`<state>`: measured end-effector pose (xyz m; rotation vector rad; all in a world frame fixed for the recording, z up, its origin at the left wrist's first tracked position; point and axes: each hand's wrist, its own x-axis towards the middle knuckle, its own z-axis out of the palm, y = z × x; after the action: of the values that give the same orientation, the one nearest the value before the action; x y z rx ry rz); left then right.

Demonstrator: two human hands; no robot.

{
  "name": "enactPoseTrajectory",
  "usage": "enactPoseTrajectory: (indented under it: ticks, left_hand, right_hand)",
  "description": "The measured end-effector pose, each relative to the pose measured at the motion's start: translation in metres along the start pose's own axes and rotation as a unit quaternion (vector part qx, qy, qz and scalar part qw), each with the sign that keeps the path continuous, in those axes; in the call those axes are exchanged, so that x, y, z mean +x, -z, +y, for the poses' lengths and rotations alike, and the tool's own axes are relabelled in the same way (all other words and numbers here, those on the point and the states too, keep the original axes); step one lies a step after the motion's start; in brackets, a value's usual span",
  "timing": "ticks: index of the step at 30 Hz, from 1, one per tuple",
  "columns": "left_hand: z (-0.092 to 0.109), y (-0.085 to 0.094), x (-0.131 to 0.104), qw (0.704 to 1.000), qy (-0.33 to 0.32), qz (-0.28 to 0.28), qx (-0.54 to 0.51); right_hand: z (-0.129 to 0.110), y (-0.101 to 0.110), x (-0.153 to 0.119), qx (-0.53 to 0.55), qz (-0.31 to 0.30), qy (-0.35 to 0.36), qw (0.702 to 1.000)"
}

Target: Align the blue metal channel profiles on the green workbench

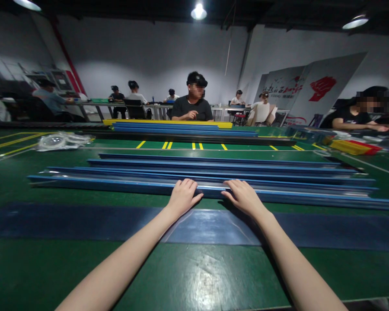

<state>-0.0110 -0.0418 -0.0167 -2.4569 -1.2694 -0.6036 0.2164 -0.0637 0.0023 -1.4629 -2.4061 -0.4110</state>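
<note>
My left hand [183, 195] lies over the near wall of the closest blue channel strip [110, 185], left of its middle. Its fingers curl over the top edge, and the thumb points right along the near side. Farther right on the same strip, my right hand [243, 196] holds the edge likewise, its thumb pointing left. The strip is long, straight and trough-shaped, with shiny clear film showing inside. Between my forearms and beyond them, a flat clear plastic sheet [210, 226] stretches across the green table [149, 268]. The fingertips are partly hidden inside the trough.
Several more blue channel strips [220, 163] lie parallel just behind. Farther back are a black strip [194, 138], stacked blue strips with a yellow strip [168, 122], and a plastic-wrapped bundle [63, 141]. Yellow and red trays [352, 147] stand at right. A co-worker [192, 103] sits opposite.
</note>
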Motion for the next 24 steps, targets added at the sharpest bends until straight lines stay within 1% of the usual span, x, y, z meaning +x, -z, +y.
enactPoseTrajectory:
  ticks: [7, 13, 24]
  left_hand:
    - [-0.0015, -0.0032, -0.0002, 1.000, 0.018, 0.010, -0.005]
    - [-0.0023, -0.0064, -0.0002, 0.999, 0.026, 0.013, -0.015]
    - [-0.0007, -0.0005, 0.0025, 0.999, 0.043, -0.004, -0.014]
  right_hand:
    - [-0.0037, -0.0063, 0.0028, -0.009, 0.022, 0.021, 0.999]
    - [-0.0054, -0.0073, 0.0033, 0.000, 0.034, 0.015, 0.999]
    - [-0.0062, -0.0055, 0.0035, 0.008, 0.033, 0.006, 0.999]
